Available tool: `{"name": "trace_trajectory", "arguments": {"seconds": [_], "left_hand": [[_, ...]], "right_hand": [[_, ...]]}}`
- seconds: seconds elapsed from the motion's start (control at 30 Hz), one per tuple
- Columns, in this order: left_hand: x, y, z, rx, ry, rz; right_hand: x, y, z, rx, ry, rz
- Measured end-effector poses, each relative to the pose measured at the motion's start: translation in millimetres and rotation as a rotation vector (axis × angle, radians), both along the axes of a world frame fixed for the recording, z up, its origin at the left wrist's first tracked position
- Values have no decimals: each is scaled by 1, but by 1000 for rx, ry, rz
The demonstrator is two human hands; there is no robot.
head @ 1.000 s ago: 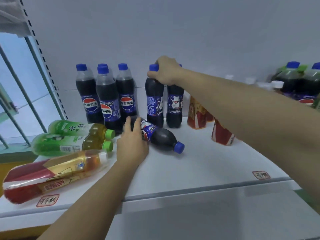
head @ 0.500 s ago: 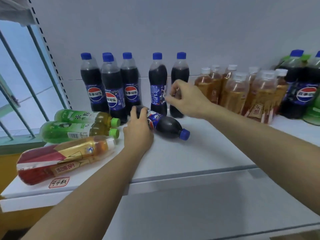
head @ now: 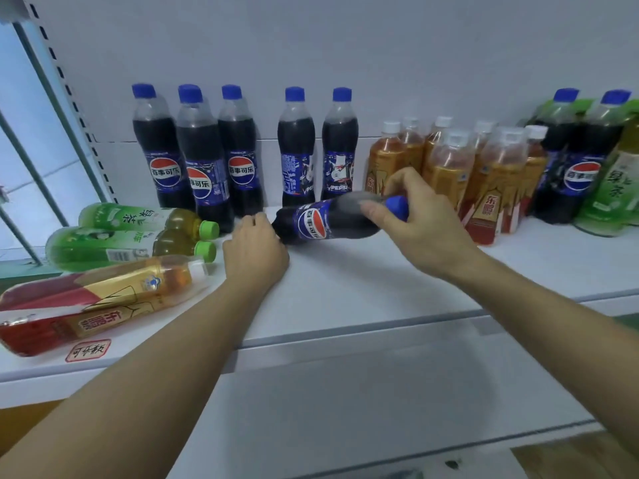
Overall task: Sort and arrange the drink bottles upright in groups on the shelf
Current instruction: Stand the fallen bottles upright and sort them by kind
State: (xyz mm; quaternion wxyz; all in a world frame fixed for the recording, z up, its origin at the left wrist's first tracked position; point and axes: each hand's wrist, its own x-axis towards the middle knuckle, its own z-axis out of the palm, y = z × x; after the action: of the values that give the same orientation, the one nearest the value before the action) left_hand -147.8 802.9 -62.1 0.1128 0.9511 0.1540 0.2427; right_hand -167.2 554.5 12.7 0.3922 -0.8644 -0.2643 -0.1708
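1. Right hand curls its fingers round the neck end of a lying cola bottle, just beside the blue cap; left hand rests curled against the bottle's base at 9 o'clock, though whether it truly grips I cannot tell.
2. That cola bottle lies on its side on the white shelf, cap toward 3 o'clock, just in front of two upright Pepsi bottles.
3. Risk, as I judge it: swinging the bottle upright could knock those two standing bottles at 12 o'clock, or the iced tea group at 2 o'clock, since both stand near.
4. A neck-only hold may let the heavy base slip.
5. Labels: the Pepsi globe with Chinese characters, "PEPSI" on the two rear bottles.
6. At 9 o'clock lie two green tea bottles and one iced tea bottle, not yet stood up.
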Motion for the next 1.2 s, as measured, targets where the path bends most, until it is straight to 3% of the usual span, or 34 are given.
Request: {"name": "trace_trajectory", "arguments": {"seconds": [0.17,0.37,0.87,1.1,1.2], "left_hand": [[3,1,-3,89,94,-18],[4,3,-6,96,87,-9],[2,2,0,46,77,22],[3,1,2,41,67,26],[1,2,3,61,78,31]], "right_hand": [[18,-7,61,-52,-73,-65],[60,25,102,-146,-26,-55],[107,83,117,-256,-40,-22],[101,75,116,-220,-21,-18],[82,66,105,-92,-140,-46]]}}
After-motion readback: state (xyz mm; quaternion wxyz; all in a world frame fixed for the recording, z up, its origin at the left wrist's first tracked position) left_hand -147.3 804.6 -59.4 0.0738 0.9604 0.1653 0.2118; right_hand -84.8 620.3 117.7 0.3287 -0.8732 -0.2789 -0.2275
